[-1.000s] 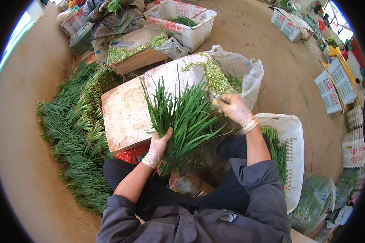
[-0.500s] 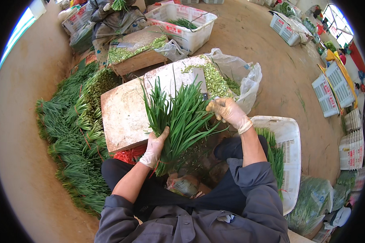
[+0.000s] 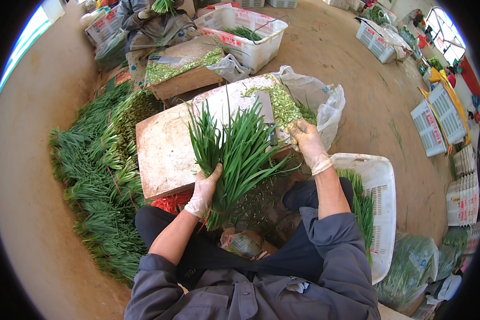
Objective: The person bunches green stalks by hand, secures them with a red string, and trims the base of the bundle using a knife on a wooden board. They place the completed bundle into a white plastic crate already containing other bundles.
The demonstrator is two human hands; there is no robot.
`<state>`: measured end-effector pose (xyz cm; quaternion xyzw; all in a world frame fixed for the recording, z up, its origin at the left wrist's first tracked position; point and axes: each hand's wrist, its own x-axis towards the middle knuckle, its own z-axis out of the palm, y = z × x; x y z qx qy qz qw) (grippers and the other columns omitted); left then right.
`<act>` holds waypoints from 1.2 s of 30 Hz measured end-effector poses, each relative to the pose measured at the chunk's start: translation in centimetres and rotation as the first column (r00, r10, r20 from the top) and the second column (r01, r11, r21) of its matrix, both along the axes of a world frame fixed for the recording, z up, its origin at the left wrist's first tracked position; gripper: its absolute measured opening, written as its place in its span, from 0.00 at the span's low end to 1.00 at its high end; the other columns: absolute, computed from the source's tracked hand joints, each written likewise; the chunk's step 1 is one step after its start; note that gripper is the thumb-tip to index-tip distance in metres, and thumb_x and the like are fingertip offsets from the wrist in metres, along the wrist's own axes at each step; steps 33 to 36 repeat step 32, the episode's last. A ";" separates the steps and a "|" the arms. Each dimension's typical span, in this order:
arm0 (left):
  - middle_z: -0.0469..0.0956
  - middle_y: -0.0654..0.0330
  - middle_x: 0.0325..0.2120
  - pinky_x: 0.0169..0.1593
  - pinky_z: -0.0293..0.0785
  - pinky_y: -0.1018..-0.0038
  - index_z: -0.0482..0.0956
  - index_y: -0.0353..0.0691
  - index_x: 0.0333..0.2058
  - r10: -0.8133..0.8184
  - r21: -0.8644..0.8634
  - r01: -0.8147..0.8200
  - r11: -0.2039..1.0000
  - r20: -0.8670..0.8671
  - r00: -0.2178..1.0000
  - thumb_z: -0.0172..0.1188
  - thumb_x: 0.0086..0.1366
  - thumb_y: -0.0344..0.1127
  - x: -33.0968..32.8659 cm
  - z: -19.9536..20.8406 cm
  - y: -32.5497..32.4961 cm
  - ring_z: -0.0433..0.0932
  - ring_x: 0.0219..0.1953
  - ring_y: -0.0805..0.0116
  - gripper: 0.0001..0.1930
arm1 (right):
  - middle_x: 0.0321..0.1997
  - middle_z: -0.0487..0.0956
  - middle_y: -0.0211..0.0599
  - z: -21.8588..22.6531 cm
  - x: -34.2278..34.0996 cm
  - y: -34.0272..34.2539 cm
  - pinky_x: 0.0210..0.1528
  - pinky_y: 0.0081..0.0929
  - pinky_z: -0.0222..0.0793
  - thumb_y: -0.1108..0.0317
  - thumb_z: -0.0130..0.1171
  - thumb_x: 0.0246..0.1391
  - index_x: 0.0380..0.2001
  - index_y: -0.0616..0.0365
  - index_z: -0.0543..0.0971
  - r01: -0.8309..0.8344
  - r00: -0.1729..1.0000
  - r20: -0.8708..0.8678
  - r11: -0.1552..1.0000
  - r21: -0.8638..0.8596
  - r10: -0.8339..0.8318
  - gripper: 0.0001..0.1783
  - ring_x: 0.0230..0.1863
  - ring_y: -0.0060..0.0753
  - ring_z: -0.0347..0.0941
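Observation:
My left hand (image 3: 204, 191), in a pale thin glove, is wrapped round a bunch of garlic chives (image 3: 232, 154) tied low down with a red band. The leaves fan upward over the near edge of a wooden board (image 3: 165, 146). Off to the right of the leaves is my gloved right hand (image 3: 309, 144), its fingers pinched together; whatever they hold is too small to make out. A cleaver (image 3: 265, 109) lies flat on the board beside chopped pale stem ends (image 3: 284, 104), its dark handle toward me.
Tied chive bunches (image 3: 98, 186) are heaped along the wall at left. A white crate (image 3: 383, 213) with more chives stands by my right knee. A clear plastic bag (image 3: 330, 112) hangs at the board's far right. Across from me sits another person (image 3: 157, 32) at a second board (image 3: 178, 58).
My right hand has drawn a little to the right, away from the leaf tips, and its fingers have closed up more. The left hand keeps its hold on the chives.

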<state>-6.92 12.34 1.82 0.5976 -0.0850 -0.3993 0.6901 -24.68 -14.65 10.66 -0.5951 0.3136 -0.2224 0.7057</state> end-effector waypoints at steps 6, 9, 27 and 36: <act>0.85 0.58 0.43 0.45 0.81 0.71 0.81 0.34 0.54 0.017 -0.009 -0.016 1.000 0.038 0.999 0.68 0.71 0.41 0.4 -0.4 0.4 0.83 0.39 0.68 0.20 | 0.14 0.67 0.24 0.2 0.5 1.2 0.17 0.17 0.54 0.33 0.54 0.66 0.39 0.62 0.85 -0.269 0.956 -0.126 0.963 -0.030 0.263 0.37 0.14 0.14 0.59; 0.85 0.59 0.44 0.46 0.80 0.72 0.81 0.34 0.54 0.004 -0.019 -0.003 1.000 0.054 0.999 0.68 0.71 0.40 -0.1 -0.2 -0.2 0.82 0.40 0.69 0.19 | 0.18 0.71 0.23 -1.5 1.1 2.0 0.17 0.16 0.56 0.34 0.60 0.63 0.38 0.63 0.85 -0.304 0.939 -0.184 0.951 -0.057 0.289 0.36 0.14 0.13 0.60; 0.84 0.55 0.45 0.46 0.83 0.66 0.77 0.32 0.56 -0.001 -0.160 -0.029 0.987 -0.188 0.982 0.67 0.71 0.45 0.3 0.4 0.1 0.84 0.40 0.64 0.25 | 0.63 0.79 0.49 -3.0 0.0 1.0 0.62 0.35 0.73 0.62 0.77 0.53 0.67 0.74 0.66 -0.565 0.783 -0.489 0.769 -0.300 0.384 0.46 0.60 0.40 0.77; 0.84 0.55 0.46 0.48 0.83 0.64 0.76 0.30 0.57 -0.050 -0.149 0.032 0.988 -0.120 0.991 0.68 0.70 0.45 0.5 -0.8 0.5 0.84 0.42 0.62 0.26 | 0.67 0.76 0.43 -7.2 4.7 6.0 0.73 0.33 0.63 0.56 0.80 0.51 0.79 0.51 0.49 -0.462 0.886 -0.038 0.873 -0.158 0.462 0.63 0.67 0.34 0.70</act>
